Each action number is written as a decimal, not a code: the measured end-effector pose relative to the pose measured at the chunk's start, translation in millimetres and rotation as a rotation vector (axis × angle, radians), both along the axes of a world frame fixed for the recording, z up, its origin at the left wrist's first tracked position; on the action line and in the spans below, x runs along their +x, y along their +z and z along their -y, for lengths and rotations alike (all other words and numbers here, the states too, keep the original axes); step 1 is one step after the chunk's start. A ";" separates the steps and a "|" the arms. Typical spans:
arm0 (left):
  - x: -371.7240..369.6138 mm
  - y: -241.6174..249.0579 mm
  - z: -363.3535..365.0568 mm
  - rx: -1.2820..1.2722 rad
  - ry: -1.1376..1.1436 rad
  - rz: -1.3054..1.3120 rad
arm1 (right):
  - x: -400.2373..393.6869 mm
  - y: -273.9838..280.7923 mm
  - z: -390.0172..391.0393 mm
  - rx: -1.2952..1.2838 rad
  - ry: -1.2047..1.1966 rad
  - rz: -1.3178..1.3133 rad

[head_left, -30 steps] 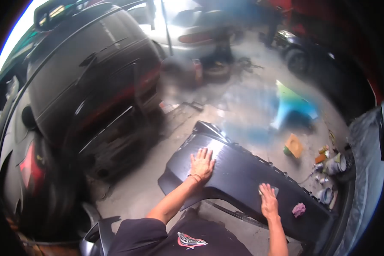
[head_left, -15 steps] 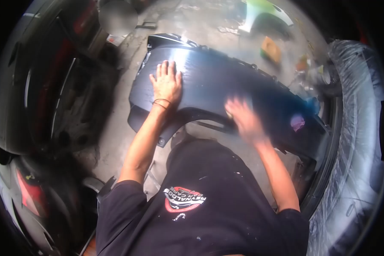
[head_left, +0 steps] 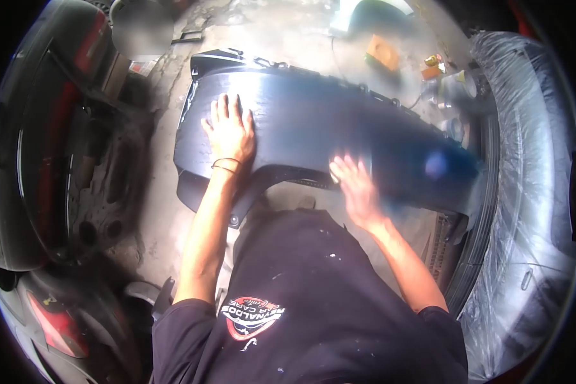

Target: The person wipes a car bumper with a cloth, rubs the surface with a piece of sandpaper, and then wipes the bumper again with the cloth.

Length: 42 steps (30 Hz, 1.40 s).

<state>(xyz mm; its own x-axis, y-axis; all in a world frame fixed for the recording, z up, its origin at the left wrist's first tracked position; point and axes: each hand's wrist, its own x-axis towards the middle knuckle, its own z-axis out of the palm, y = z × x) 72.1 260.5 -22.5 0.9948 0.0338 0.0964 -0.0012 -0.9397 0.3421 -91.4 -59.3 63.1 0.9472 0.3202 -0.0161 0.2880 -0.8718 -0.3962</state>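
Note:
A dark blue-grey car fender lies across the space in front of me, its curved wheel arch facing my body. My left hand rests flat on the fender's left part, fingers spread, a thin dark band round the wrist. Slightly blurred, my right hand is over the fender's near edge, right of the arch, its fingers stretched and close together. A small pale-yellow edge of something shows under its thumb side; the rest is hidden by the hand. A blurred purplish spot shows on the fender's right part.
At right stands a car-like body under clear plastic wrap. Dark vehicle parts and a red tail light are at left. Beyond the fender, an orange-yellow block and cans lie on the concrete floor.
My view has shifted, so the fender sits further left. My left hand stays flat on about the same place. The right hand, less blurred now, is still by the near edge with the pale-yellow thing.

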 end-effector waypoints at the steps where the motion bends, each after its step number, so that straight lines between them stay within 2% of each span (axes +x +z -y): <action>1: -1.4 1.8 -0.1 0.011 -0.010 0.000 | -8.7 1.3 -0.3 0.003 -0.014 -0.019; 4: 0.0 0.2 -0.9 0.008 -0.018 0.010 | 60.8 -19.9 -9.3 0.050 -0.017 0.114; 7: 2.5 0.6 -4.0 0.026 -0.065 0.027 | 89.0 -17.6 -38.0 0.064 -0.177 0.051; 10: 2.6 2.0 -2.8 0.011 -0.078 0.019 | 40.6 -8.3 10.6 0.068 -0.165 -0.047; 12: 0.2 8.4 -2.7 0.011 -0.063 -0.011 | 9.1 -34.5 81.4 0.216 -0.431 0.039; 14: -0.8 9.6 -3.8 -0.002 -0.080 -0.014 | 4.8 -27.8 102.6 -0.090 -0.526 0.077; 15: -0.1 7.2 -4.3 0.002 -0.068 -0.009 | 10.6 -50.1 88.3 -0.318 -0.589 0.159; 16: 0.5 5.3 -3.2 0.004 -0.062 -0.007 | 32.1 -58.6 58.5 -0.102 -0.669 0.176; 17: -0.4 4.6 -2.7 0.016 -0.061 0.023 | 55.4 -51.6 6.7 -0.118 -0.586 0.311; 18: -0.7 6.0 -4.0 0.007 -0.098 0.024 | 77.9 -19.8 -46.6 -0.206 -0.510 0.193; 19: -2.5 9.3 -5.8 -0.002 -0.100 0.033 | 92.8 -30.0 -75.2 -0.039 -0.407 0.205; 20: -3.4 11.3 -5.8 -0.014 -0.103 0.046 | 99.4 -36.7 -92.9 -0.081 -0.333 0.248; 21: -2.8 11.7 -6.4 -0.022 -0.108 0.040 | 97.1 -26.5 -86.5 0.018 -0.332 0.210; 24: -1.8 2.4 -14.2 -0.027 -0.138 0.042 | 64.5 -14.9 8.9 0.000 -0.389 0.186; 25: 0.7 -5.3 -18.4 -0.015 -0.137 0.035 | 49.8 -21.3 48.1 -0.100 -0.504 0.229; 26: 4.1 -12.6 -19.0 -0.001 -0.134 0.027 | 40.1 -17.4 69.5 -0.054 -0.668 0.229; 28: 9.4 -6.0 -8.2 -0.026 -0.073 -0.076 | 39.3 -38.3 73.4 -0.147 -0.801 0.315; 29: 12.5 16.2 6.3 -0.163 -0.126 -0.079 | 46.4 -37.1 48.2 -0.193 -0.896 0.347; 30: 24.5 8.4 23.6 -0.423 -0.322 0.057 | 45.6 -34.7 23.7 -0.032 -0.763 0.365; 31: 24.7 33.4 65.3 -0.497 -0.469 0.102 | 46.7 -26.0 -14.2 -0.164 -0.588 0.422; 32: 14.7 70.9 117.0 -0.566 -0.622 0.140 | 48.1 -51.5 -41.0 -0.030 -0.436 0.467; 34: -6.6 141.7 209.4 -0.529 -0.967 0.133 | 26.1 -32.5 -59.2 0.018 -0.381 0.348; 36: -35.3 172.6 286.1 -0.444 -1.148 0.117 | -11.3 -17.9 -14.4 0.330 -0.335 0.357; 38: -52.0 170.8 355.6 -0.362 -1.304 0.068 | -55.4 -28.1 55.9 0.131 -0.430 0.461; 39: -63.4 169.0 385.6 -0.290 -1.348 0.072 | -79.1 -20.7 101.4 0.164 -0.428 0.418; 40: -74.2 166.4 413.3 -0.211 -1.387 0.074 | -104.7 15.9 149.5 -0.034 -0.403 0.191; 41: -80.7 159.8 439.4 -0.156 -1.417 0.023 | -133.0 -69.1 205.7 -0.100 -0.485 0.477; 42: -80.0 135.9 460.6 -0.121 -1.437 -0.016 | -159.9 -43.0 255.4 -0.158 -0.541 0.453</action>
<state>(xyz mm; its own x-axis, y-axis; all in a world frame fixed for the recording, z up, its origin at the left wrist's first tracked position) -7.9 -200.1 113.4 0.1747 -0.9724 0.1543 -0.8993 -0.0938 0.4272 -251.2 -314.7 20.1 0.8969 -0.1691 0.4085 -0.0939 -0.9757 -0.1978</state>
